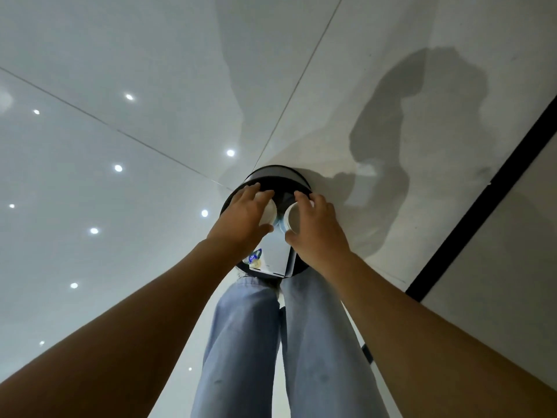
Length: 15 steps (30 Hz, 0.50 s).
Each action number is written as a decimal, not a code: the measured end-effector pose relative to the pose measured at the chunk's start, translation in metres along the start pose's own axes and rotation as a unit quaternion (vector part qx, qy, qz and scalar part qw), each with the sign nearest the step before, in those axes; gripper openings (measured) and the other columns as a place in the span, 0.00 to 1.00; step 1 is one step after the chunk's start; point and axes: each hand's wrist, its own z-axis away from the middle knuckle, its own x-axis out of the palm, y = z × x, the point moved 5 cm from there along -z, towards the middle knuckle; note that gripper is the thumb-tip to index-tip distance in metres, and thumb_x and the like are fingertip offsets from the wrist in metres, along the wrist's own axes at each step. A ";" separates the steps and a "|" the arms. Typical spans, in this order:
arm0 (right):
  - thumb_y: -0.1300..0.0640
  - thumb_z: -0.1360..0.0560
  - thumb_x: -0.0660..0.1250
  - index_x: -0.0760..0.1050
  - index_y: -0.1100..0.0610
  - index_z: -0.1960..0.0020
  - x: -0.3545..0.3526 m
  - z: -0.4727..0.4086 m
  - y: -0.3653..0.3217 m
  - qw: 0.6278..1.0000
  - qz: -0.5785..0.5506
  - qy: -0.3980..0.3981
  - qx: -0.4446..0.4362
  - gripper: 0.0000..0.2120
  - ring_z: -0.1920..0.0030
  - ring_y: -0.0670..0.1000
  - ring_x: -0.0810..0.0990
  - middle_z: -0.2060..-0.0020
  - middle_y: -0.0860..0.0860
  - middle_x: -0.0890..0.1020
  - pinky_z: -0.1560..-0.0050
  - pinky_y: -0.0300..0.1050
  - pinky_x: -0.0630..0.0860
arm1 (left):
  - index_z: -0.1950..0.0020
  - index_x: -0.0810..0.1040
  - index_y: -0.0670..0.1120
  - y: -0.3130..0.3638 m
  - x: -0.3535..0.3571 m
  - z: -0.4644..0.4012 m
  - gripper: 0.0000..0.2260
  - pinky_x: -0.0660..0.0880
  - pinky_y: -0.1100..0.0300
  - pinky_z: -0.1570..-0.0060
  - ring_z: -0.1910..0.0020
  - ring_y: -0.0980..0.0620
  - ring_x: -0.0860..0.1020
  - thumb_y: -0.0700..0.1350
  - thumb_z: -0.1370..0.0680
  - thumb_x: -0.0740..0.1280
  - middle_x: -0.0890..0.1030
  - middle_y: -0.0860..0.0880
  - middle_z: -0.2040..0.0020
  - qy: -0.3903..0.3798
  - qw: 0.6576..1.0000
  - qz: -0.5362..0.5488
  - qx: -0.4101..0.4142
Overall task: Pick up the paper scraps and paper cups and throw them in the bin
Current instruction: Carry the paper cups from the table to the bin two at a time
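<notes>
A round black bin [272, 175] stands on the pale floor just ahead of my feet, and both hands are over its opening. My left hand [245, 214] grips a white paper cup [269, 212] lying on its side, mouth toward the middle. My right hand [315, 226] holds a second white paper cup [292, 219], its mouth turned to the left. The two cups almost meet above the bin. Inside the bin lies a white box or sheet [274, 256] with a blue print. No paper scraps show in view.
Glossy white floor tiles [120, 176] with thin joints reflect ceiling lights on the left. A black strip [488, 182] runs diagonally along the floor on the right. My legs in light blue jeans [271, 342] stand directly behind the bin. Shadows fall to the right.
</notes>
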 end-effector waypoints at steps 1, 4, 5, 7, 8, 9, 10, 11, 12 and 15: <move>0.52 0.25 0.69 0.52 0.51 0.23 0.002 -0.001 0.000 1.000 0.013 0.001 -0.003 0.37 0.29 0.56 0.60 0.27 0.54 0.59 0.33 0.53 0.69 | 0.24 0.58 0.50 0.000 0.003 -0.002 0.31 0.59 0.50 0.29 0.25 0.43 0.55 0.47 0.24 0.69 0.56 0.45 0.23 -0.003 1.000 -0.006 0.005; 0.54 0.25 0.68 0.48 0.50 0.22 0.005 -0.002 -0.001 0.999 0.047 0.004 -0.015 0.39 0.26 0.56 0.56 0.25 0.54 0.55 0.32 0.51 0.68 | 0.23 0.56 0.49 0.000 0.004 -0.008 0.33 0.56 0.51 0.27 0.24 0.45 0.52 0.48 0.24 0.68 0.54 0.46 0.22 0.012 0.999 -0.025 0.031; 0.54 0.25 0.68 0.47 0.50 0.22 0.005 -0.001 0.000 0.998 0.056 0.002 -0.016 0.40 0.25 0.56 0.55 0.24 0.54 0.54 0.31 0.52 0.67 | 0.23 0.55 0.50 0.000 0.003 -0.007 0.35 0.57 0.51 0.27 0.24 0.45 0.52 0.49 0.25 0.69 0.53 0.46 0.22 0.021 0.999 -0.023 0.034; 0.54 0.25 0.68 0.45 0.50 0.22 0.001 0.002 -0.003 0.997 0.070 0.003 -0.015 0.42 0.25 0.57 0.54 0.23 0.55 0.52 0.30 0.52 0.65 | 0.23 0.52 0.51 -0.003 -0.003 0.000 0.38 0.56 0.51 0.27 0.23 0.46 0.51 0.51 0.26 0.71 0.51 0.47 0.22 0.046 0.999 -0.011 0.026; 0.55 0.25 0.68 0.45 0.50 0.22 -0.002 0.006 -0.005 0.997 0.075 0.007 -0.015 0.41 0.25 0.57 0.54 0.23 0.56 0.53 0.30 0.52 0.64 | 0.23 0.52 0.51 -0.004 -0.007 0.006 0.39 0.55 0.52 0.27 0.23 0.46 0.51 0.51 0.26 0.71 0.51 0.48 0.22 0.056 0.998 -0.008 0.021; 0.55 0.25 0.67 0.46 0.51 0.22 -0.008 0.011 -0.010 0.997 0.079 0.012 -0.016 0.40 0.25 0.57 0.55 0.24 0.56 0.54 0.30 0.51 0.64 | 0.23 0.52 0.51 -0.006 -0.014 0.016 0.38 0.55 0.53 0.27 0.23 0.46 0.51 0.52 0.26 0.70 0.52 0.48 0.22 0.063 0.998 -0.006 0.018; 0.56 0.24 0.66 0.47 0.51 0.22 -0.013 0.018 -0.015 0.996 0.083 0.016 -0.018 0.39 0.26 0.57 0.56 0.24 0.56 0.55 0.30 0.51 0.65 | 0.23 0.53 0.51 -0.007 -0.020 0.027 0.37 0.55 0.54 0.27 0.24 0.47 0.52 0.52 0.26 0.70 0.53 0.48 0.22 0.067 0.998 -0.007 0.017; 0.57 0.24 0.65 0.48 0.52 0.22 -0.019 0.025 -0.020 0.996 0.081 0.021 -0.015 0.37 0.26 0.57 0.57 0.24 0.56 0.56 0.30 0.51 0.65 | 0.23 0.53 0.51 -0.008 -0.025 0.038 0.36 0.55 0.55 0.27 0.24 0.47 0.52 0.52 0.25 0.69 0.53 0.48 0.22 0.069 0.998 -0.005 0.016; 0.57 0.24 0.64 0.49 0.52 0.22 -0.026 0.035 -0.029 0.997 0.077 0.024 -0.013 0.36 0.27 0.57 0.57 0.24 0.56 0.56 0.31 0.51 0.65 | 0.23 0.53 0.51 -0.008 -0.034 0.052 0.35 0.55 0.55 0.28 0.24 0.47 0.52 0.51 0.25 0.68 0.54 0.48 0.22 0.070 0.997 -0.001 0.015; 0.56 0.24 0.63 0.50 0.52 0.22 -0.050 0.068 -0.063 0.996 0.081 0.024 -0.015 0.35 0.27 0.57 0.58 0.25 0.55 0.57 0.31 0.52 0.65 | 0.23 0.53 0.51 -0.008 -0.066 0.098 0.34 0.54 0.54 0.28 0.24 0.47 0.53 0.52 0.24 0.66 0.55 0.48 0.23 0.075 0.997 0.003 0.000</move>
